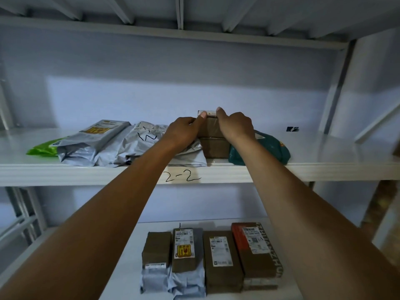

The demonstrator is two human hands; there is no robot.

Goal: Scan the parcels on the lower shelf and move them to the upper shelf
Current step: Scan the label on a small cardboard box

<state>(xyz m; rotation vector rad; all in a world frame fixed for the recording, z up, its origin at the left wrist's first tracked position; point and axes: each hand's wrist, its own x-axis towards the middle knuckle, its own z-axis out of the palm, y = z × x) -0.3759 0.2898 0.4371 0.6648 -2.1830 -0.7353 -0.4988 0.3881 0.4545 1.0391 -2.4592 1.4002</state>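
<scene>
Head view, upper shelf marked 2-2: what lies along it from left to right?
green mailer → grey mailer with yellow label → grey mailer with black handwriting → brown cardboard box, gripped by left hand and right hand → teal mailer → small dark item

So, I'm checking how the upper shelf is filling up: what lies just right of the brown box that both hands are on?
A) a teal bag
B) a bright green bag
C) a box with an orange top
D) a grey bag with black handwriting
A: on the upper shelf, the teal bag lies just right of the brown box, which the left hand and the right hand hold at its top.
</scene>
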